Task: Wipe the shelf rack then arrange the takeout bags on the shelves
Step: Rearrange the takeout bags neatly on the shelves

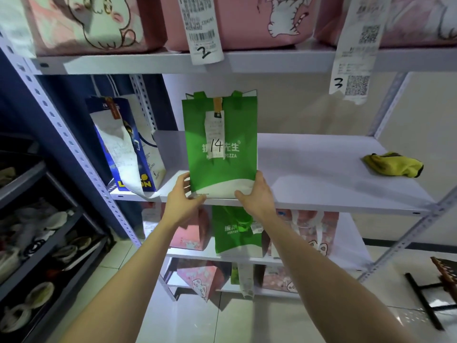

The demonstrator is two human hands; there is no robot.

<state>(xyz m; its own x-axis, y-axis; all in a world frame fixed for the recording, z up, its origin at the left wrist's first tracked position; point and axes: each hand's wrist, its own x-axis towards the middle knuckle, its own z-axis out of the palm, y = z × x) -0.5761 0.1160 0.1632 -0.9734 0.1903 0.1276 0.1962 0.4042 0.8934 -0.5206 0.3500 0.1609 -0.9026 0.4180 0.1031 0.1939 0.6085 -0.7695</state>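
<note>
A green pizza takeout bag (222, 134) with a receipt marked 14 stands upright at the front edge of the middle white shelf (321, 184). My left hand (184, 196) grips its lower left corner and my right hand (257, 194) grips its lower right corner. Left of it on the same shelf leans a blue and white bag (128, 144). A yellow cloth (393, 164) lies crumpled at the right end of that shelf. Pink cartoon bags (237, 21) with receipts marked 2 and 3 fill the shelf above.
Lower shelves hold another green bag (235, 233) and several pink bags (309, 233). A dark rack (37, 231) with shoes stands at the left. A black-legged stool (435, 288) sits on the tiled floor at the right. The middle shelf is bare between the green bag and the cloth.
</note>
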